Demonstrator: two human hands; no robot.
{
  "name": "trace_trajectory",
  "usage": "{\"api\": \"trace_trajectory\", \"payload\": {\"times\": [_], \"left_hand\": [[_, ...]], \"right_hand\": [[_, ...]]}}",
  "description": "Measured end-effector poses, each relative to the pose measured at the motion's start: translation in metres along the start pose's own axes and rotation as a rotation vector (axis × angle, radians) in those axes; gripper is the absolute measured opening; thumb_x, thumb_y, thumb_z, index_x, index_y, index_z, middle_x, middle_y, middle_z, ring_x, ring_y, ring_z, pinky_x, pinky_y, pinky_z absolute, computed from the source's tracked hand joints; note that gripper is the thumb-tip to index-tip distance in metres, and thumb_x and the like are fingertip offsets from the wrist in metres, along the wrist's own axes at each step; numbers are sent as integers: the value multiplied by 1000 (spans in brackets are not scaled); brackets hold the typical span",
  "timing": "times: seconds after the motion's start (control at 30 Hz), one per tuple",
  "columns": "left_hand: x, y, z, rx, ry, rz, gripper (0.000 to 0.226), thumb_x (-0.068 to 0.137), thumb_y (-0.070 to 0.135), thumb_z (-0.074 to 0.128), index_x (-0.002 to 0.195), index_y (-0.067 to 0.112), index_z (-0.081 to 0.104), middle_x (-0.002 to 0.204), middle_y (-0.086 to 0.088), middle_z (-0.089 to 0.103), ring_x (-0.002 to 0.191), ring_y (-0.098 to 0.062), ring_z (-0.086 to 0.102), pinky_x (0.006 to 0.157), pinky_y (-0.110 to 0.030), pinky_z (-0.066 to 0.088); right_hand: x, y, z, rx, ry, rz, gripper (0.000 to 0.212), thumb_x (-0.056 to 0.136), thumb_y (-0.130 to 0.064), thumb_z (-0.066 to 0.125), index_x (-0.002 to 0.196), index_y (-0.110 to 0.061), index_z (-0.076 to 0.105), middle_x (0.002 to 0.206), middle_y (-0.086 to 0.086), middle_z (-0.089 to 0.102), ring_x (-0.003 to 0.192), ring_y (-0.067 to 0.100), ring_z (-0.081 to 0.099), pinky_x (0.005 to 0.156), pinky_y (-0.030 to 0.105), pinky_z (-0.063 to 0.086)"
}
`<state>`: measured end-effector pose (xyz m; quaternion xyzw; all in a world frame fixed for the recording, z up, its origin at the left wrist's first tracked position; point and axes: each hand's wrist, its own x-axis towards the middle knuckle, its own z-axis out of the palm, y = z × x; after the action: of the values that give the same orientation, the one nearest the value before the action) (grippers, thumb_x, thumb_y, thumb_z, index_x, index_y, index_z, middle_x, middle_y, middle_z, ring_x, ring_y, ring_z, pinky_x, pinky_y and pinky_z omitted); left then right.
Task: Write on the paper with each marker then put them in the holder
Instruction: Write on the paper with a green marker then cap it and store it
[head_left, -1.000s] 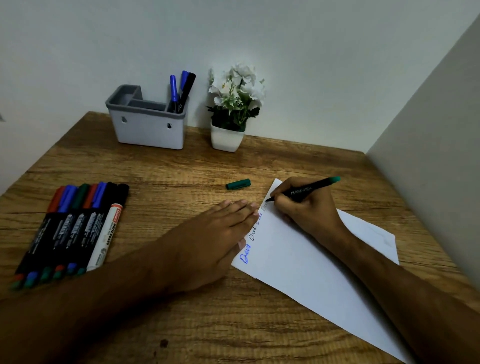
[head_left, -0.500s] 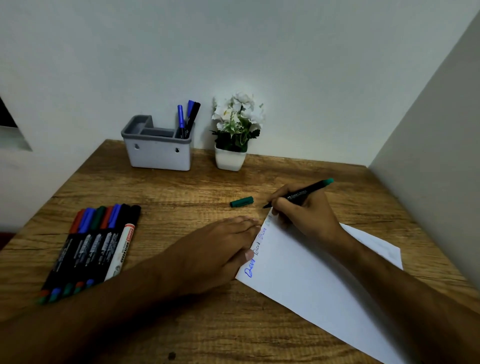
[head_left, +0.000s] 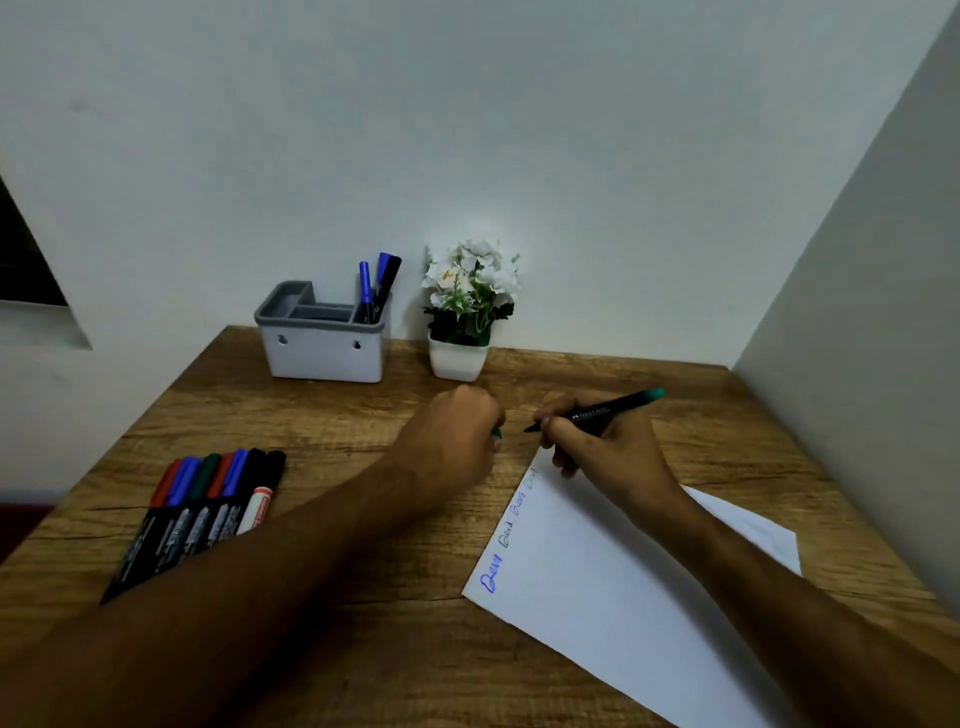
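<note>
My right hand (head_left: 602, 447) grips an uncapped black marker with a green end (head_left: 602, 411), tip lifted just past the far corner of the white paper (head_left: 597, 587). The paper carries short written words along its left edge. My left hand (head_left: 457, 441) is closed over the green cap (head_left: 497, 434) on the table, with only a sliver of the cap showing. A grey holder (head_left: 324, 348) at the back has three markers (head_left: 375, 288) standing in its right compartment. Several capped markers (head_left: 208, 504) lie in a row at the left.
A small white pot of white flowers (head_left: 462, 317) stands right of the holder against the back wall. A grey side wall (head_left: 857, 364) borders the wooden table (head_left: 337, 649) on the right. The table's left edge runs near the row of markers.
My left hand left the paper's edge and moved forward onto the green cap. My right hand lifted the marker tip off the paper. The view tilted upward.
</note>
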<state>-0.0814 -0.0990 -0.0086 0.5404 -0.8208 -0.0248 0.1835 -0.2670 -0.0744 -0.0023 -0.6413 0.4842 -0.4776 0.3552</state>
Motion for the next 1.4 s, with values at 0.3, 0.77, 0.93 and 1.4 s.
{"api": "trace_trajectory", "payload": {"times": [0.3, 0.77, 0.93, 1.4], "left_hand": [[-2, -5, -13, -863, 96, -459, 18, 89, 11, 70, 106, 11, 75, 97, -3, 74, 82, -9, 69, 72, -23, 60], [-20, 0, -24, -1741, -20, -921, 19, 93, -5, 57, 111, -11, 61, 100, -24, 71, 85, -26, 73, 65, -28, 62], [-23, 8, -27, -1776, -20, -883, 17, 92, -8, 58, 107, -13, 60, 97, -25, 70, 69, -25, 74, 60, -28, 61], [-19, 0, -32, -1584, 307, -1034, 9, 94, -3, 56, 95, -1, 65, 78, -17, 67, 48, -16, 68, 47, -22, 55]], "right_hand": [[-10, -3, -3, 13, 28, -137, 8, 87, -2, 78, 89, -10, 77, 78, 9, 75, 57, 20, 67, 52, 39, 56], [-15, -2, 20, -132, 0, -382, 10, 87, -15, 76, 97, -13, 79, 80, -4, 76, 67, 20, 73, 60, 51, 59], [-12, -4, 26, -139, 70, -348, 26, 79, -12, 87, 81, -15, 62, 73, 0, 69, 62, 19, 68, 57, 42, 57], [-6, -16, 46, -7, -28, -292, 18, 96, -4, 69, 79, 0, 71, 69, 12, 72, 54, 24, 66, 51, 38, 54]]}}
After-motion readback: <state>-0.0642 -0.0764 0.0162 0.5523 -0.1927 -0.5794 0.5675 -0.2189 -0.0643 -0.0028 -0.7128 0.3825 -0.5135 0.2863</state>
